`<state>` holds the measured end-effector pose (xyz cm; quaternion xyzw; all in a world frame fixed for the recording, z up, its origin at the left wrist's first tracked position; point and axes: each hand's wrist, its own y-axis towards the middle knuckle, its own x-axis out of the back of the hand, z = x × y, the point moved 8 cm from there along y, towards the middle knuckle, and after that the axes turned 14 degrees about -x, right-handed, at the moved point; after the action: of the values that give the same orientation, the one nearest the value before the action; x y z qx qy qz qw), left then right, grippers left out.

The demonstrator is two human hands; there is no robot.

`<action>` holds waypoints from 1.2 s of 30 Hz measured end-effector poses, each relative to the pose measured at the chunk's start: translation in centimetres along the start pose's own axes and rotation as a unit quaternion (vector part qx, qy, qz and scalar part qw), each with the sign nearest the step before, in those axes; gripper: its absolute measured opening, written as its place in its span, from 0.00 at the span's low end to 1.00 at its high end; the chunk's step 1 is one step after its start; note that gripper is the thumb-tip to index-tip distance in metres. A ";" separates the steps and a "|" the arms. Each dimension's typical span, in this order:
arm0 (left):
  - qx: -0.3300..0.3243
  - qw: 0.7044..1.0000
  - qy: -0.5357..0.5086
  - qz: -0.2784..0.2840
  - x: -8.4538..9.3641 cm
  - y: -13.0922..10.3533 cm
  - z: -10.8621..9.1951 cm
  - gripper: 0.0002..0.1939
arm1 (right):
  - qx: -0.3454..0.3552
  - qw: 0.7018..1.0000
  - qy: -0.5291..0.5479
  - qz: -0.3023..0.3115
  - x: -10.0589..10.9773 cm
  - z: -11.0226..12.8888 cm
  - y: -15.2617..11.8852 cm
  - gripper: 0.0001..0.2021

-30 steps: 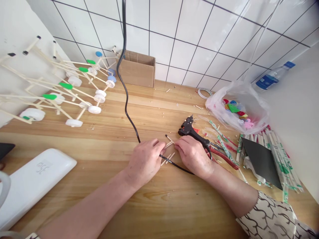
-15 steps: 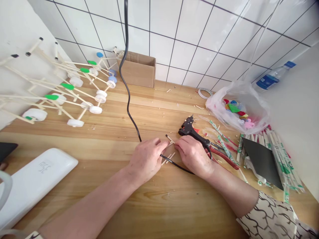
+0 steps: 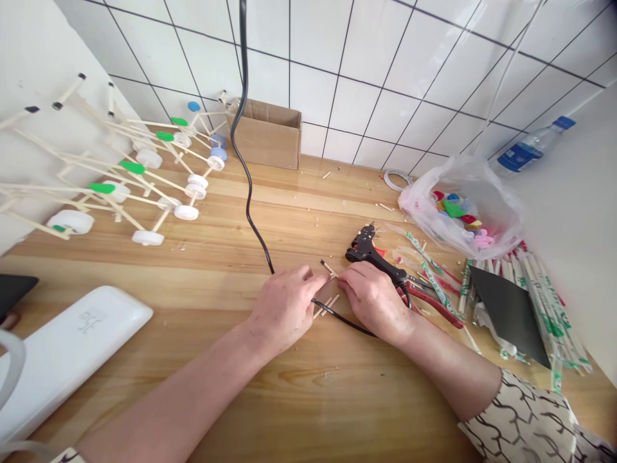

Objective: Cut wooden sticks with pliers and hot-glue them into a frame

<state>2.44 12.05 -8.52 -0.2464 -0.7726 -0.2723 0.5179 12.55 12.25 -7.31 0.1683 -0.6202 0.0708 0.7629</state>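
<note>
Between my two hands, just above the wooden table, is a small piece of joined wooden sticks with one black-tipped end. My left hand pinches it from the left, fingers closed. From the right, my right hand pinches its other side with closed fingertips. A black cable runs beneath both hands. Two short loose sticks lie on the table beside my left fingers. The black glue gun lies just beyond my right hand, and red-handled pliers are to its right.
Stick frames with white bottle-cap wheels stand at the left. At the back is a cardboard box. On the right are a plastic bag of caps, wrapped sticks, a black sheet and a bottle. A white power bank lies front left.
Hardly anything differs. Both hands keep their pinch on the stick piece, and the view has shifted very slightly.
</note>
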 end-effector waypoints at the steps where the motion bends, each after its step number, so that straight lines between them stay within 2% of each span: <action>1: 0.000 1.000 0.000 0.000 0.0 0.0 0.0 0.24 | 0.001 1.000 -0.001 0.000 0.0 0.0 0.0 0.11; 15: 0.014 1.000 0.009 0.008 0.0 0.1 0.0 0.24 | 0.000 1.000 0.005 0.001 0.0 -0.1 0.0 0.10; 19: 0.018 1.000 0.003 0.000 -0.1 0.1 0.1 0.20 | 0.000 1.000 -0.003 -0.001 -0.1 -0.1 0.0 0.10; 26: 0.036 0.998 -0.005 -0.052 0.1 -0.2 0.5 0.07 | -0.008 1.000 -0.005 0.004 0.0 -0.1 0.0 0.10; 36: 0.038 0.997 0.026 -0.062 0.5 -0.2 0.1 0.08 | 0.003 1.000 -0.005 -0.003 0.1 0.1 0.1 0.11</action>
<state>2.07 12.03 -8.15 -0.1709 -0.7823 -0.2810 0.5290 12.47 12.32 -7.21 0.1732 -0.6235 0.0692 0.7592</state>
